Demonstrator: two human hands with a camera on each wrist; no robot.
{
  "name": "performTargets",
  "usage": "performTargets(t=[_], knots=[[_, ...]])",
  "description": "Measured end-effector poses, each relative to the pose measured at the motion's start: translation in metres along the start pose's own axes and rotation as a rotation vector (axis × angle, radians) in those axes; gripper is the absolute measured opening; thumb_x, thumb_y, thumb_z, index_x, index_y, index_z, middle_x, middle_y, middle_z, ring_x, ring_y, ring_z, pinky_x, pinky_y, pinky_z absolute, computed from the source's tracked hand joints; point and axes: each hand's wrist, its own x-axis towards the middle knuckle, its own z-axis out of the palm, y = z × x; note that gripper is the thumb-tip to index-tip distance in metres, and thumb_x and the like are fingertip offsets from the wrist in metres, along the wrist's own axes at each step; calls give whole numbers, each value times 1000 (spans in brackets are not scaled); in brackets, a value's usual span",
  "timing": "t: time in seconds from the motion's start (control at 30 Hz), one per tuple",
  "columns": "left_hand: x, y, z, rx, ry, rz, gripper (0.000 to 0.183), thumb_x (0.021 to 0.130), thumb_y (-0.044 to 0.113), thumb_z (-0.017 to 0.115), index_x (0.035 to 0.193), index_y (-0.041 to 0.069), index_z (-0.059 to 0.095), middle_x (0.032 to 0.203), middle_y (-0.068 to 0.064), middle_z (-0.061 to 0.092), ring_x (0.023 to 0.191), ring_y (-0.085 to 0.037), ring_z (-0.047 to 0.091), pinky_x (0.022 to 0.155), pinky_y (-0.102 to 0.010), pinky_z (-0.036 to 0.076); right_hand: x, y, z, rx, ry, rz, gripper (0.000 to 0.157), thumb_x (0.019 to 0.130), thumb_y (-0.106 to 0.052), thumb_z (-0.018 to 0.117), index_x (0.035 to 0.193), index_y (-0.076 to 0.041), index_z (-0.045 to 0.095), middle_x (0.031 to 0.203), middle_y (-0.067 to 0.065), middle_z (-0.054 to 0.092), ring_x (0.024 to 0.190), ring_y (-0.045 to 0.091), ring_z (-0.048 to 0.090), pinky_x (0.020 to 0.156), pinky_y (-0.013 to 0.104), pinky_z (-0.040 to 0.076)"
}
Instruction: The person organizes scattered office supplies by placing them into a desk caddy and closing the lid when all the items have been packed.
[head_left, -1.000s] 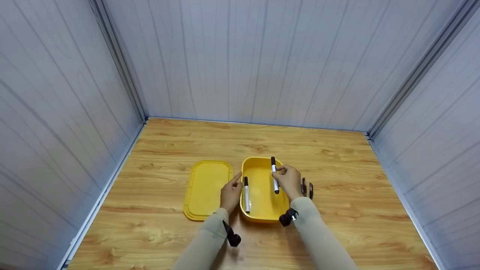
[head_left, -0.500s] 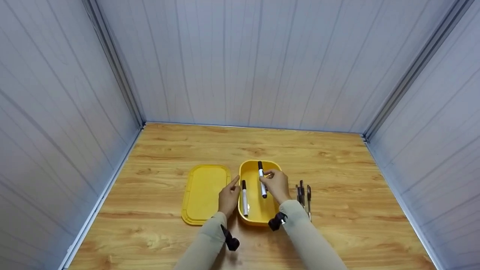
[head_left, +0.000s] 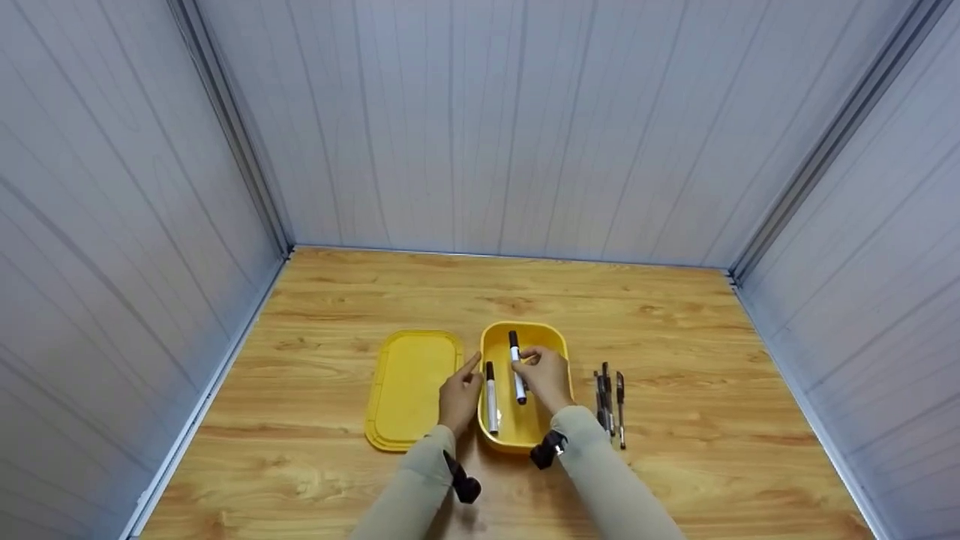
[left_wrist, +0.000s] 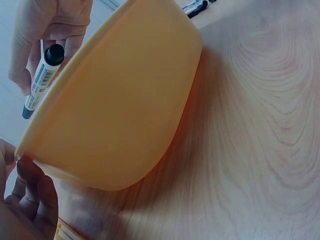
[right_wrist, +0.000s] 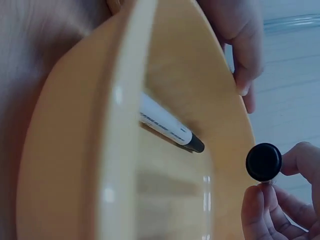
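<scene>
Over the yellow plastic box (head_left: 517,448), my right hand (head_left: 546,377) pinches a white marker with black ends (head_left: 519,386) between thumb and fingers. The right wrist view shows the held marker's black end (right_wrist: 264,162) close to the box's rim. My left hand (head_left: 460,399) grips the box's left rim; in the left wrist view its fingers (left_wrist: 37,192) curl below the edge. Inside the box, along the left wall, lies a second white marker (head_left: 492,401) with a black cap, also visible in the right wrist view.
A flat yellow lid (head_left: 416,390) lies on the wood-patterned table (head_left: 337,285) left of the box. Several dark-capped pens (head_left: 606,397) lie to its right, partly behind the right forearm. Pale panel walls (head_left: 480,135) stand at the back and both sides.
My right hand has carried the marker leftward from the box's right side to above its middle, then slightly further. The left hand stays at the rim. More of the pens now shows.
</scene>
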Motion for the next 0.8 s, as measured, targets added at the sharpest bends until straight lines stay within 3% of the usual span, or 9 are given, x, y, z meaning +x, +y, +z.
performTargets(t=[0.2, 0.47, 0.8], knots=[[0, 0, -1, -6, -8, 1, 45, 96, 21, 53, 141, 20, 56, 97, -7, 68, 85, -17, 58, 79, -35, 48, -1, 8, 6, -40, 3, 24, 20, 83, -19, 76, 96, -5, 71, 79, 5, 62, 61, 13, 59, 54, 26, 52], [-1, 0, -1, -21, -14, 1, 44, 96, 21, 54, 140, 22, 57, 100, -8, 69, 86, -17, 58, 79, -34, 48, -2, 15, 14, -83, 28, -13, 18, 79, -15, 77, 92, -3, 73, 73, 3, 62, 60, 12, 56, 53, 25, 48], [-1, -3, 0, -34, 1, 16, 43, 97, 18, 54, 139, 20, 58, 98, -8, 69, 81, -16, 58, 77, -34, 48, -6, 25, 26, -116, -34, -8, 18, 79, -14, 77, 92, -2, 73, 71, 3, 64, 60, 11, 56, 55, 24, 46]])
